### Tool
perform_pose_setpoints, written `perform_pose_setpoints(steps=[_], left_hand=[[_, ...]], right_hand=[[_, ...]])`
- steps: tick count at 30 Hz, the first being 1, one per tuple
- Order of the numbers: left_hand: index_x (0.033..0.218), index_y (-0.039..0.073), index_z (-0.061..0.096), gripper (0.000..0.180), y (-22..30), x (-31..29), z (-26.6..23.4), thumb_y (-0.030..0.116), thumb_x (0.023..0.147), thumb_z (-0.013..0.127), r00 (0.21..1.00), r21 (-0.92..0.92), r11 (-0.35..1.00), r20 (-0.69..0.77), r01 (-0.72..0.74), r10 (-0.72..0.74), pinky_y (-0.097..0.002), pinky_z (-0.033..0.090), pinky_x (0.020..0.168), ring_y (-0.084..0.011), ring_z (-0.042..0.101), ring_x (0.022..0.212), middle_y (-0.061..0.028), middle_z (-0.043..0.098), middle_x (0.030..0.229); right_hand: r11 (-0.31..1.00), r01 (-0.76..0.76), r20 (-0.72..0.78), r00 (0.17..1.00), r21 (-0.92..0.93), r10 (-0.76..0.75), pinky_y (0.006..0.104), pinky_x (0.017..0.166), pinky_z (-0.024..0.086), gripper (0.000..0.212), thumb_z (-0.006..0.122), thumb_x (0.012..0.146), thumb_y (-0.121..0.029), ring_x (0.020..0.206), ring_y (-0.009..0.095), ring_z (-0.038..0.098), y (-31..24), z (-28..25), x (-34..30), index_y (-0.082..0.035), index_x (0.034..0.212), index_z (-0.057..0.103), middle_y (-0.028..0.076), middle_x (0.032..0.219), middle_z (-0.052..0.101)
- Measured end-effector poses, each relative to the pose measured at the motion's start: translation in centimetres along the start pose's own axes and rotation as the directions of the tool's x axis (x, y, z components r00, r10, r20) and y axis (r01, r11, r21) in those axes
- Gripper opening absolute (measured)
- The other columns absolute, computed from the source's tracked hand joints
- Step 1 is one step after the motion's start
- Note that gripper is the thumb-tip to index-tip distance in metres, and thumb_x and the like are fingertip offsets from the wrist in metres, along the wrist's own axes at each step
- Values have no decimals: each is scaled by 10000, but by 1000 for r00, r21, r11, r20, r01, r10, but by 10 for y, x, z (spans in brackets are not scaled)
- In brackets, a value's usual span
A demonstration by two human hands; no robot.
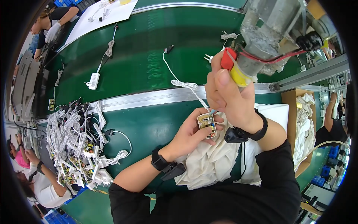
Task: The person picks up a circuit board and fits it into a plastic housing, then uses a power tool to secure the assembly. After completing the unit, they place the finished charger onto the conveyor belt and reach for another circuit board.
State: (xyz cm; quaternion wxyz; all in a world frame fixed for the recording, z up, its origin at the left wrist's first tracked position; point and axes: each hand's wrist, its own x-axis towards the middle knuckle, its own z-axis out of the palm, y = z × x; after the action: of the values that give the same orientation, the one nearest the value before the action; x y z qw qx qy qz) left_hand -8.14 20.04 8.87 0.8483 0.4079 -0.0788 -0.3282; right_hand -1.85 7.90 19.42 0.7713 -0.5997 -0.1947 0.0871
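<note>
Circuit board (207, 125) (small, with its white cable (184, 85) attached) sits pinched in the left hand (192, 134) near the white cloth (212, 160) on the green bench (145, 123). Right hand (227, 95) grips the hanging tool (261, 41) just above it.

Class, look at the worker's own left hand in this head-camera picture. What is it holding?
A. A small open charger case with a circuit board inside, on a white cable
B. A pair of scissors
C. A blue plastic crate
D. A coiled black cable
A: the left hand cradles the small open charger case with its circuit board showing, and a white cable runs away from it across the green belt.
</note>
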Motion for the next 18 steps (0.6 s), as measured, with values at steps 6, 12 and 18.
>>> perform_pose_setpoints(steps=[6, 12, 18], left_hand=[[1257, 91, 329, 376, 2, 1, 1, 45, 901, 440, 1000, -4, 1000, 4, -15, 15, -297, 539, 749, -174, 540, 1087, -96, 497, 1228], [1235, 56, 361, 364, 12, 7, -6, 17, 878, 418, 988, -62, 998, -156, -15, 5, -299, 560, 707, -164, 567, 1006, -85, 520, 1138], [1227, 34, 375, 363, 12, 3, -10, 12, 867, 415, 988, -141, 987, -142, -76, 55, -303, 572, 685, -156, 576, 958, -74, 527, 1087]], right_hand=[[1000, 2, -6, 1000, -4, -2, 202, 385, 227, 374, 492, 916, -381, 413, 31, 287, -9, 2, -1, -41, 1027, 383, -30, 518, 357], [999, -42, 38, 998, 34, 40, 201, 394, 225, 392, 477, 922, -382, 415, 31, 283, -7, 5, -9, -34, 1057, 359, -23, 525, 355], [999, 32, 106, 994, -37, -28, 205, 392, 218, 412, 468, 923, -399, 414, 31, 275, 1, 4, -11, -32, 1064, 344, -21, 528, 350]])
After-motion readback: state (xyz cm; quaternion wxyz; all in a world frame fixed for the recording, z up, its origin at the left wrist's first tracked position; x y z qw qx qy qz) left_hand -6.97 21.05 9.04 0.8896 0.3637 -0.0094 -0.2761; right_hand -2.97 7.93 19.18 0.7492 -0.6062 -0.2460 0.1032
